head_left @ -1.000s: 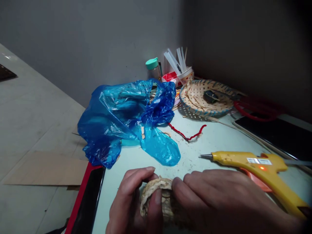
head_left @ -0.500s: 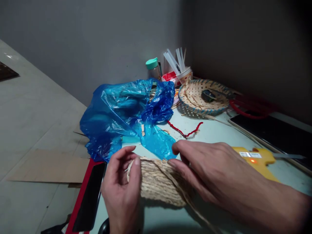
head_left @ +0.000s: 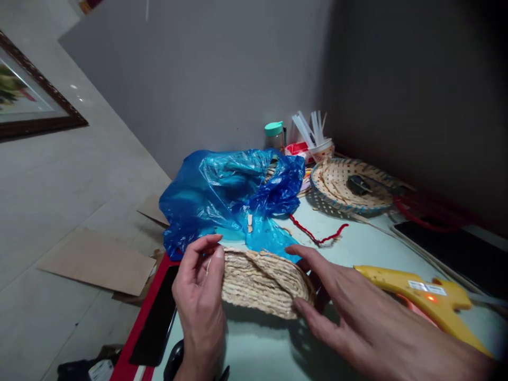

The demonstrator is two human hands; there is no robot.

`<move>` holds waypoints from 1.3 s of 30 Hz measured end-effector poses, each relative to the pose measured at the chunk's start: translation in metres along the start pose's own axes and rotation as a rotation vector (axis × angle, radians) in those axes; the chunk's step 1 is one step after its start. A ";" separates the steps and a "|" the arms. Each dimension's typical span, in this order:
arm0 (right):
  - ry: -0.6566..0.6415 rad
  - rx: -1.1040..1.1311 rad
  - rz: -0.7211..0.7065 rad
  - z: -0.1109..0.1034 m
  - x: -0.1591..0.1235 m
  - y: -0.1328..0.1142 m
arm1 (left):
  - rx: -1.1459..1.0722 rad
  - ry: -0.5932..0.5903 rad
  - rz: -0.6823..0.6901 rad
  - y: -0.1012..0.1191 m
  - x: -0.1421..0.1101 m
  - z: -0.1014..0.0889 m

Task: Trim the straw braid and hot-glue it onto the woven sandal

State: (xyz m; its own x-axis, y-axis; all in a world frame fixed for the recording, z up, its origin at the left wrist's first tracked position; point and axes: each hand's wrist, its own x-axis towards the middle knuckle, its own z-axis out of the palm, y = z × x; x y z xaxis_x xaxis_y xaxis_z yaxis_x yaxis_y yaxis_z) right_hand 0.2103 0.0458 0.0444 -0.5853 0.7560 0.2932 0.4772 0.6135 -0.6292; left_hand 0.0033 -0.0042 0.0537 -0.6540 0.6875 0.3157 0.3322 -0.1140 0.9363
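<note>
Near bottom centre of frame, pinched woven straw piece at left end with left hand, cupped right end with right hand. Looked light, springy, fray-prone; seemed best gripped by ends.

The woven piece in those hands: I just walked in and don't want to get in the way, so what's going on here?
A person holds the straw-coloured woven piece over a table. The left hand grips its left end; the right hand is spread at the other end. A yellow glue gun, its orange light lit, is to the right. Farther off are a crumpled blue plastic bag, a red strand and a woven basket.
</note>
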 end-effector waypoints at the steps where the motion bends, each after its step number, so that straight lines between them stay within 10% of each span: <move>1: -0.005 0.006 -0.003 -0.002 0.001 0.001 | -0.018 -0.015 0.005 -0.001 0.000 0.000; 12: -0.033 0.017 -0.012 -0.014 0.011 0.016 | 0.027 -0.364 -0.013 -0.005 0.005 0.000; 39: 0.080 0.189 -0.286 -0.020 0.012 0.013 | 0.051 -0.339 -0.153 0.012 -0.020 0.012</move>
State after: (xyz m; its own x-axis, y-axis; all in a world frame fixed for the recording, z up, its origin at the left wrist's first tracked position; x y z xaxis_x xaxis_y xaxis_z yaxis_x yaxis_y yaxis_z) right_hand 0.2226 0.0675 0.0544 -0.6207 0.5795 0.5281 0.1667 0.7557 -0.6334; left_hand 0.0285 -0.0105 0.0571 -0.4390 0.8934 0.0957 0.2869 0.0385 0.9572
